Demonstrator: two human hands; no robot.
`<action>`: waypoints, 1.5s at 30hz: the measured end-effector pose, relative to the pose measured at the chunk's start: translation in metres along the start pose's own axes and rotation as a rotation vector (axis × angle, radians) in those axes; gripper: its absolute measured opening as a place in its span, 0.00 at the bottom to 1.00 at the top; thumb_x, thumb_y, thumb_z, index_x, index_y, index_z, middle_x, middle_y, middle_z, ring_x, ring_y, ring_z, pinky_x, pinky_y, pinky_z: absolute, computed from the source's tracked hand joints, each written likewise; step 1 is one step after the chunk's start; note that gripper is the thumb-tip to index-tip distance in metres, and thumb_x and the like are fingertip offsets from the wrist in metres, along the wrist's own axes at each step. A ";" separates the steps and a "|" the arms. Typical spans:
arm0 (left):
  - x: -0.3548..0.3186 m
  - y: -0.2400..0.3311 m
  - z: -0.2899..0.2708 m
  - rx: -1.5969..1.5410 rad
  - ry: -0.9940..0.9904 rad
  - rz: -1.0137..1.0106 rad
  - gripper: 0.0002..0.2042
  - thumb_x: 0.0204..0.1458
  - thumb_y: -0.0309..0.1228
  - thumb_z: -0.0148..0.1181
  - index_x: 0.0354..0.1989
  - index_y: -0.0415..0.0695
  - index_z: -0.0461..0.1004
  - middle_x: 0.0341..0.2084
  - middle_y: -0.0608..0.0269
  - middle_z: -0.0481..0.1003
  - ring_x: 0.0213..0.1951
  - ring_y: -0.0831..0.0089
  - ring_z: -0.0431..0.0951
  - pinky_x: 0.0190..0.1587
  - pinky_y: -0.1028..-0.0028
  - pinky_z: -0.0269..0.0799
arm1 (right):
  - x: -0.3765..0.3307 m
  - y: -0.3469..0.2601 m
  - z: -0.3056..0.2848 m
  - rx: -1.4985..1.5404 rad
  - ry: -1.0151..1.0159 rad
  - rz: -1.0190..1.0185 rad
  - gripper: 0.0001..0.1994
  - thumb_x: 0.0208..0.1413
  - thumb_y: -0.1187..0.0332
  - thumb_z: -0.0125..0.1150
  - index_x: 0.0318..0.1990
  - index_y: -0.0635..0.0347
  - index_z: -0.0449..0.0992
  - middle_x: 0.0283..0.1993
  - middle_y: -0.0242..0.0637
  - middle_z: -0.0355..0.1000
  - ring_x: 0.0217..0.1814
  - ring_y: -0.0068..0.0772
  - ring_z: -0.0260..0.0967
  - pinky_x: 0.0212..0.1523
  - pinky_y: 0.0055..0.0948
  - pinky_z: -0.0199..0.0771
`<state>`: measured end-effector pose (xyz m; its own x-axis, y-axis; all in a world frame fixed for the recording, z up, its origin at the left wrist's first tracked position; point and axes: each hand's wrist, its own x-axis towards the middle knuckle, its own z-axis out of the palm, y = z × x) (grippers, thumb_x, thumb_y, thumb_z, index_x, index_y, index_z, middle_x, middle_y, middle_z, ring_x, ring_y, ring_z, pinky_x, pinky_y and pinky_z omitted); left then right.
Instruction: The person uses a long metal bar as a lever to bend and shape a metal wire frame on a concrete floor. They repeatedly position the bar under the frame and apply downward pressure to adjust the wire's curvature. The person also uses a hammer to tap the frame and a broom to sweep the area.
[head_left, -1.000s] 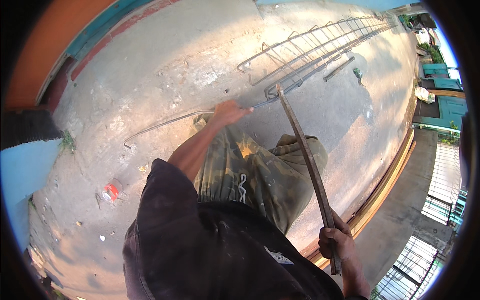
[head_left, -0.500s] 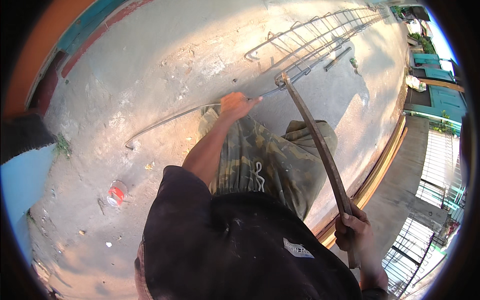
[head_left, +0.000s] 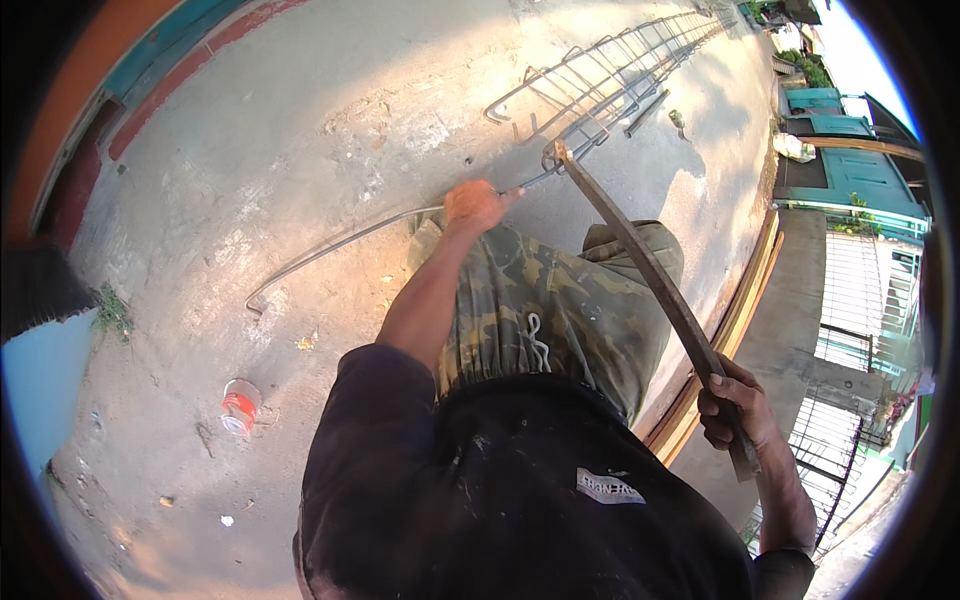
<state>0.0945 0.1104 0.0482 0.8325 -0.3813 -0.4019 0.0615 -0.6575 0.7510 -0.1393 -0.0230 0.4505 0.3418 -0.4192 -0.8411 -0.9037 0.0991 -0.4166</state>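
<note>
My left hand (head_left: 475, 207) is closed round a long thin steel rod (head_left: 345, 241), its index finger stretched along the rod. The rod's near-left end has a short hook, and its other end runs toward a rebar cage (head_left: 600, 75). My right hand (head_left: 738, 405) grips the lower part of a long rusty bending bar (head_left: 650, 268). The notched head of the bar sits at the rod beside the cage's near end; exactly how they engage is too small to tell. The bar slants across my camouflage trousers (head_left: 530, 290).
A short dark rod (head_left: 647, 114) lies beside the cage. Wooden planks (head_left: 748, 300) run along the right edge of the concrete ground. A clear plastic cup (head_left: 240, 406) with a red band lies at lower left. A blue wall (head_left: 45, 370) stands at far left.
My right hand has swung the bar's lower end up and to the right, away from my body. My left hand keeps its grip on the rod, nearly in place.
</note>
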 end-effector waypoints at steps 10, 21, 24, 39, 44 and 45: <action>0.001 0.005 0.017 -0.020 -0.108 -0.176 0.38 0.47 0.70 0.51 0.30 0.39 0.81 0.26 0.50 0.79 0.34 0.57 0.80 0.38 0.60 0.72 | 0.002 -0.061 -0.035 -0.021 -0.214 0.050 0.35 0.48 0.74 0.55 0.67 0.67 0.53 0.20 0.33 0.62 0.11 0.24 0.57 0.11 0.24 0.58; 0.002 0.047 0.043 -0.124 -0.279 -0.383 0.35 0.53 0.64 0.50 0.38 0.36 0.81 0.38 0.41 0.79 0.46 0.49 0.79 0.50 0.57 0.71 | 0.008 -0.111 -0.074 0.093 -0.217 0.173 0.39 0.54 0.73 0.55 0.71 0.70 0.42 0.19 0.31 0.62 0.13 0.20 0.56 0.13 0.20 0.56; 0.001 0.050 0.058 -0.139 -0.284 -0.402 0.35 0.54 0.63 0.47 0.38 0.36 0.80 0.37 0.41 0.79 0.44 0.48 0.79 0.50 0.56 0.71 | 0.022 -0.093 -0.072 0.065 -0.349 0.160 0.39 0.56 0.75 0.54 0.71 0.72 0.39 0.45 0.47 0.68 0.40 0.31 0.70 0.40 0.25 0.70; 0.042 0.001 0.067 -0.005 -0.732 -0.263 0.41 0.59 0.65 0.34 0.38 0.33 0.78 0.36 0.37 0.77 0.45 0.46 0.77 0.49 0.55 0.68 | 0.051 -0.142 -0.021 -0.122 -0.191 0.491 0.24 0.50 0.69 0.67 0.52 0.66 0.63 0.29 0.35 0.68 0.18 0.23 0.66 0.17 0.26 0.67; 0.076 -0.001 0.050 -0.231 -0.789 -0.333 0.40 0.55 0.67 0.40 0.47 0.37 0.78 0.38 0.41 0.78 0.45 0.49 0.78 0.51 0.58 0.68 | 0.065 -0.177 0.017 -0.152 -0.095 0.599 0.21 0.49 0.68 0.67 0.47 0.65 0.64 0.27 0.33 0.67 0.19 0.21 0.65 0.18 0.25 0.67; 0.072 0.000 0.048 -0.291 -0.750 -0.330 0.40 0.54 0.67 0.41 0.49 0.38 0.77 0.40 0.42 0.78 0.45 0.49 0.77 0.52 0.58 0.68 | 0.064 -0.185 0.023 -0.164 -0.084 0.620 0.21 0.50 0.68 0.67 0.47 0.65 0.64 0.27 0.33 0.67 0.19 0.21 0.65 0.18 0.24 0.67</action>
<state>0.1283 0.0523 -0.0060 0.1714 -0.5952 -0.7851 0.4597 -0.6565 0.5981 0.0554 -0.0478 0.4656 -0.2438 -0.2559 -0.9354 -0.9652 0.1580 0.2083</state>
